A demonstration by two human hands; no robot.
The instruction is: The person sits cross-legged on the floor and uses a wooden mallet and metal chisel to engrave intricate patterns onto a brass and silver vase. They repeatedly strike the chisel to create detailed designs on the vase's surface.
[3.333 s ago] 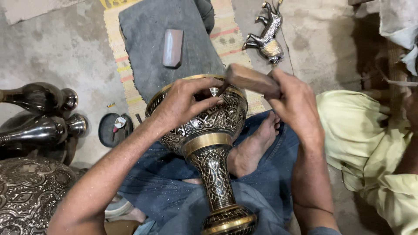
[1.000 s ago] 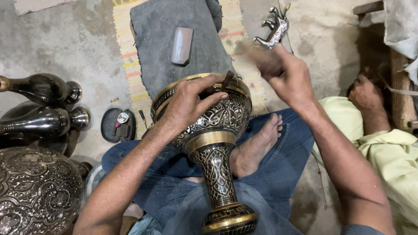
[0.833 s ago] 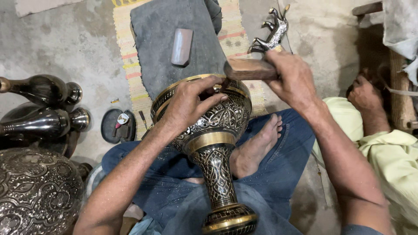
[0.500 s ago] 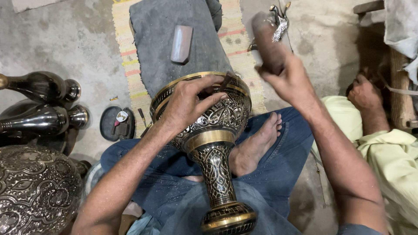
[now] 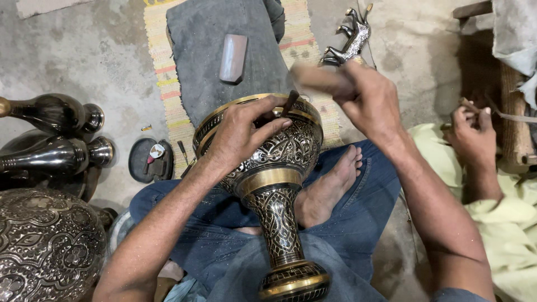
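Note:
An engraved black-and-brass vase (image 5: 277, 184) lies tilted across my lap, its mouth pointing away from me and its foot near my knees. My left hand (image 5: 240, 131) rests on the vase's upper body and pinches a thin dark chisel (image 5: 290, 102) against the rim. My right hand (image 5: 366, 100) grips a wooden mallet (image 5: 319, 78), blurred, held just right of the chisel's top.
A grey cloth (image 5: 224, 50) with a small rectangular block (image 5: 233, 57) lies on a striped mat ahead. Dark metal vases (image 5: 53, 134) and a large engraved pot (image 5: 47, 246) stand at the left. A metal animal figure (image 5: 349, 42) sits beyond. Another person's hand (image 5: 472, 137) works at the right.
My right hand has swung the mallet up and down above the chisel several times; now it is lower, near the chisel head. My left hand and the vase stay put.

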